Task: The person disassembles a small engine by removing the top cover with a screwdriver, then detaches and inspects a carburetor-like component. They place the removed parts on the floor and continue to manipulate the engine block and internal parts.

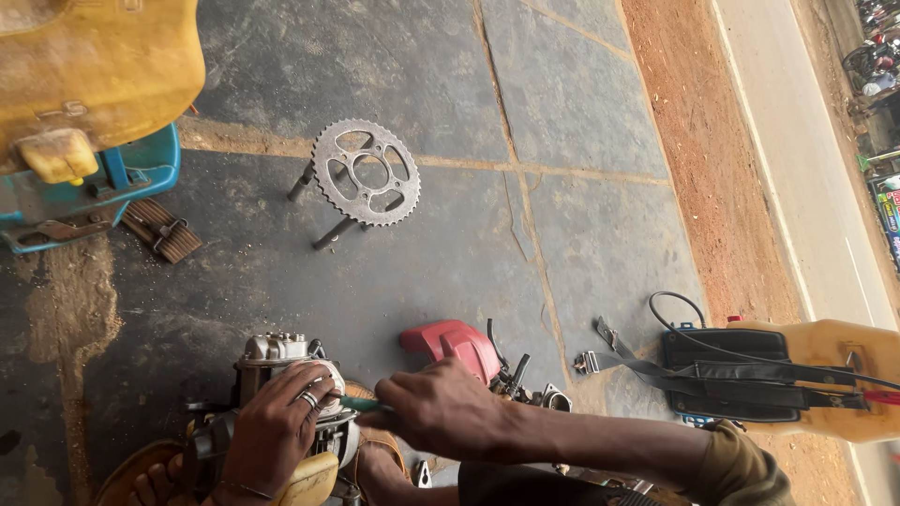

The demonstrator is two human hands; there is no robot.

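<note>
A small grey engine [274, 354] stands on the stone floor at the bottom left. My left hand [272, 426], with a ring on one finger, lies on top of it and holds it. My right hand [436, 408] is closed around a green-handled tool [361, 404] whose tip points left into the engine beside my left fingers. The tool's working end is hidden between the hands. My bare foot in a sandal [155, 483] rests at the bottom left under the engine.
A red engine cover [455, 344] lies just behind my right hand. A toothed metal sprocket [366, 172] with bolts sits further out. A yellow tank on a blue frame [94, 84] is top left; another yellow tank with black straps [797, 375] is right. Dirt and road [778, 141] run along the right.
</note>
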